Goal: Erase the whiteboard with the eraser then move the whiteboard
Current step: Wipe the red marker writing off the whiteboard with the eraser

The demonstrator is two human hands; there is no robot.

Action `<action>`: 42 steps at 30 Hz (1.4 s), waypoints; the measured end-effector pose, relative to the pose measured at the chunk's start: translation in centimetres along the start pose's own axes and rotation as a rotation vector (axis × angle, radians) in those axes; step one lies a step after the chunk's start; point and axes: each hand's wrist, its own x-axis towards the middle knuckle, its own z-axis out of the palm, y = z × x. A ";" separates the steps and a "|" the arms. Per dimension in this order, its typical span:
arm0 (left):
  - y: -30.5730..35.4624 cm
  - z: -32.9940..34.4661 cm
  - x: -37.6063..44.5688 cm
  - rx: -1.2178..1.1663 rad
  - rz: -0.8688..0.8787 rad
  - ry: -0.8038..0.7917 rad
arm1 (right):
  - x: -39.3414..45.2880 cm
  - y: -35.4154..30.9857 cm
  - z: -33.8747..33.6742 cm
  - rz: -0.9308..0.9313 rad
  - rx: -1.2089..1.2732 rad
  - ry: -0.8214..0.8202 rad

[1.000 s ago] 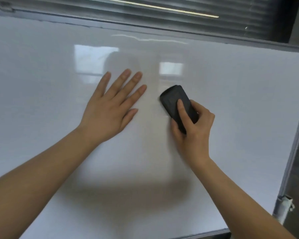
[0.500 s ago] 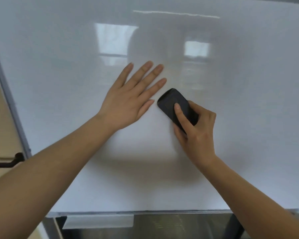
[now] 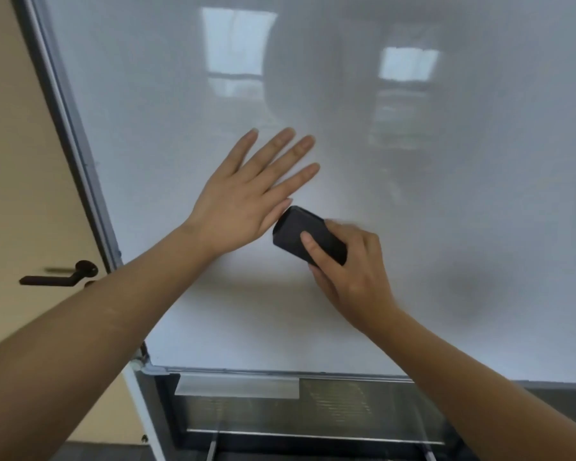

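Right fingers: right hand (image 3: pixel 350 277) curls round the black oblong plastic eraser (image 3: pixel 308 239), index finger laid along its top, the rest wrapped over the far side; edges blurred, so likely mid-stroke.
Left fingers: left hand (image 3: pixel 246 197) lies flat on the board, fingers straight and slightly spread, holding nothing; thumb tip just beside the eraser's upper-left corner, touching or nearly so, cannot tell which.
Eraser: pressed to the glossy white metal-framed whiteboard (image 3: pixel 446 194), low and left of centre, tilted with its long axis running down to the right.
Board surface: no clear writing visible; a faint dark smudge (image 3: pixel 469 291) sits to the right of the right hand, either residue or shadow.
Surroundings: grey frame edge at left, tan door with dark lever handle (image 3: pixel 60 276) beyond it, grey tray (image 3: pixel 236 385) under the bottom rail.
Risk: a leftward stroke could bump the eraser into the left thumb; if the smudge is ink, moving the board now would leave it unerased.
Change: against half a second ago, the eraser sits closer to the left hand, and the view has dropped and swung, showing the door handle and bottom rail more fully.
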 end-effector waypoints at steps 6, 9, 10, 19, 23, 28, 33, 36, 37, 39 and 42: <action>-0.7 -0.2 -3.4 -0.010 0.019 -0.064 | -1.4 -3.5 0.8 -0.057 0.133 -0.142; -1.3 -0.3 -4.7 0.007 0.040 -0.088 | -1.5 -5.2 0.6 -0.066 0.170 -0.185; -1.5 -0.4 -4.9 0.010 0.046 -0.089 | -1.4 -5.5 0.4 -0.065 0.180 -0.184; -1.8 -0.8 -6.0 -0.186 0.062 -0.073 | 0.3 -6.6 -0.7 0.278 0.513 -0.138; -2.4 -0.8 -6.4 -0.309 0.112 -0.043 | 1.3 -7.5 -0.9 0.524 0.596 -0.090; -2.8 -1.2 -6.4 -0.321 0.218 0.027 | 2.4 -8.1 -1.0 0.653 0.709 -0.089; -2.8 -1.4 -6.6 -0.293 0.220 0.095 | 2.9 -7.8 -1.2 0.632 0.733 -0.107; -2.9 -1.4 -7.0 -0.287 0.218 0.033 | 2.6 -7.8 -1.2 0.537 0.607 -0.090; -2.9 -1.5 -7.1 -0.287 0.213 0.029 | 2.4 -8.0 -1.2 0.485 0.561 -0.103; -2.8 -1.7 -7.2 -0.282 0.207 0.027 | 1.8 -8.1 -1.1 0.347 0.437 -0.155; -2.5 -1.9 -7.7 -0.254 0.206 0.020 | 0.9 -7.8 -0.8 0.171 0.187 -0.157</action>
